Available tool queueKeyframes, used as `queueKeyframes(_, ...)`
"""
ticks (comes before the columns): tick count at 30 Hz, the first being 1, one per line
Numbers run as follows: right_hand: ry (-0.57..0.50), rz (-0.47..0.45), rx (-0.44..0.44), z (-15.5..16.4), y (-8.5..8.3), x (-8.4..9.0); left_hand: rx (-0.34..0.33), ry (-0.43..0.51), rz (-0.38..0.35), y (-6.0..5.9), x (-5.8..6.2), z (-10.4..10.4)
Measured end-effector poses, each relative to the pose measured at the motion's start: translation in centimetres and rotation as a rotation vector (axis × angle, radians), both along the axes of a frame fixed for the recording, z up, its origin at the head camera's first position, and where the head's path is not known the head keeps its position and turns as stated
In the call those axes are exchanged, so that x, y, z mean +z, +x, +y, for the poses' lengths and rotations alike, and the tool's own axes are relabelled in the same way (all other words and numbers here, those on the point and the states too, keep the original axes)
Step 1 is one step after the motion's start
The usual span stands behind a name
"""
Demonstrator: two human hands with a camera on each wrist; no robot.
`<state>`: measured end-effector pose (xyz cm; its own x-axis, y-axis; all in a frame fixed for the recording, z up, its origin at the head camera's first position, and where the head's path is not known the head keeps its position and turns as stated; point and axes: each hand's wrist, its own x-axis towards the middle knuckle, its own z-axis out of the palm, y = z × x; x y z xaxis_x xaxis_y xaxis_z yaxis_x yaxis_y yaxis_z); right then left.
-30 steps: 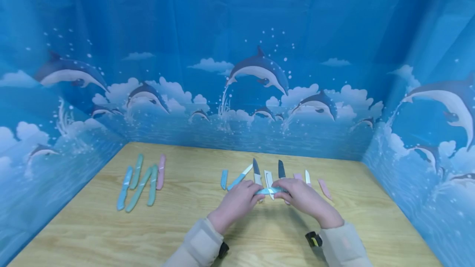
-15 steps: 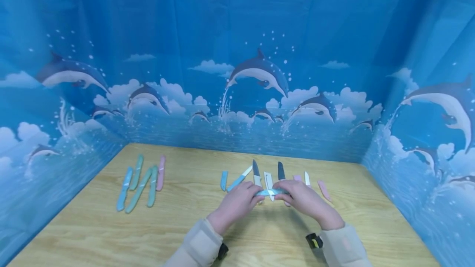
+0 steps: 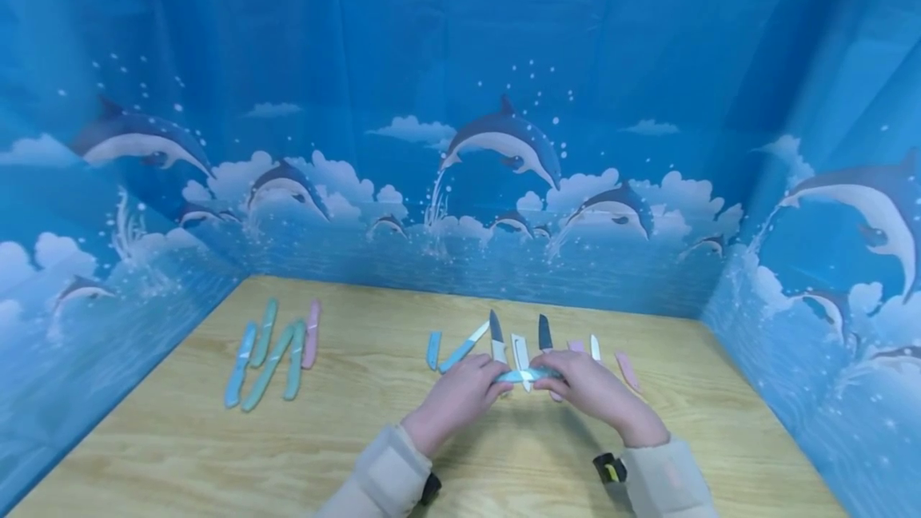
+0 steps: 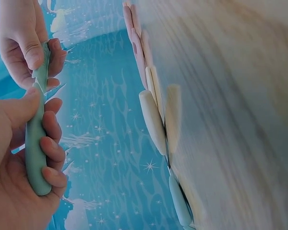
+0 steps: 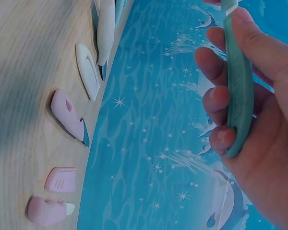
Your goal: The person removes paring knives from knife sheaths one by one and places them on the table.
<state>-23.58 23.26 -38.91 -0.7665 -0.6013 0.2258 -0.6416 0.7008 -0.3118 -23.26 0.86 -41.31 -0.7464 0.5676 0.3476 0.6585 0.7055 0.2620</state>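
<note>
Both hands hold one teal knife [image 3: 528, 374] level above the table, in front of a row of knives. My left hand [image 3: 484, 386] grips its handle [image 4: 34, 153], fingers curled round it. My right hand [image 3: 563, 376] grips the other end, a teal sheath [image 5: 240, 91], with the thumb along it. A thin white seam shows where the two teal parts meet. The blade is hidden.
Behind the hands on the wooden table [image 3: 360, 454] lie a blue sheath [image 3: 434, 348], a light blue knife [image 3: 464, 344], two dark-bladed knives [image 3: 496, 332], a white sheath [image 3: 520, 348] and pink pieces [image 3: 628, 370]. Several sheathed knives [image 3: 269, 354] lie at the left. Blue dolphin curtains wall three sides.
</note>
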Motion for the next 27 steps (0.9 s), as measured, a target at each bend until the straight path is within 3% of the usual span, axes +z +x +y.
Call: queueKeyframes(27, 0.000, -0.047, 0.009, 0.34, -0.15, 0.20, -0.002, 0.003, -0.023, 0.10, 0.25, 0.00)
